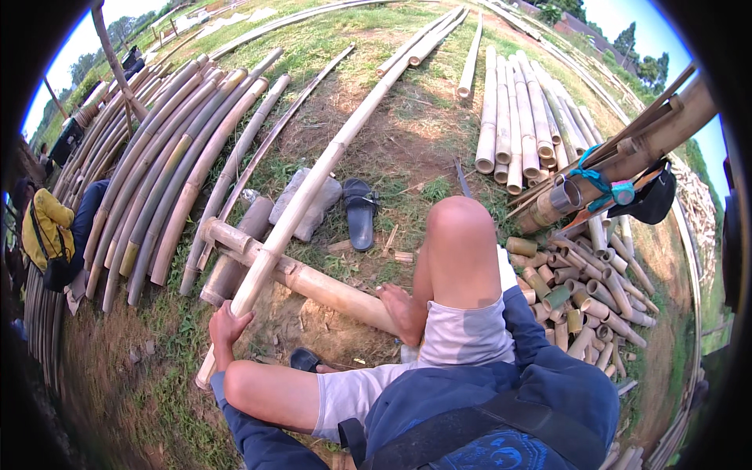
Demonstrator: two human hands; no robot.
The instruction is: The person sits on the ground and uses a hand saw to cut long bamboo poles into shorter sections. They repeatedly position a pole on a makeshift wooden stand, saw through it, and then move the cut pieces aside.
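A long pale bamboo pole slants from beside my left thigh toward the far ground. My left hand is closed round its near end. The pole rests across a thick bamboo log lying crosswise before me, with my bare foot against the log. My right arm, in a blue sleeve, reaches forward beside my raised knee. A white patch shows at the sleeve's end, perhaps a glove; the fingers are hidden behind the knee. Beyond the knee a narrow, dark blade-like strip sticks up.
Bamboo poles lie in rows at left, with more poles at far right. Short cut pieces are heaped at right, below a slanting bamboo post. A black sandal lies beside a grey bundle. A person in yellow sits far left.
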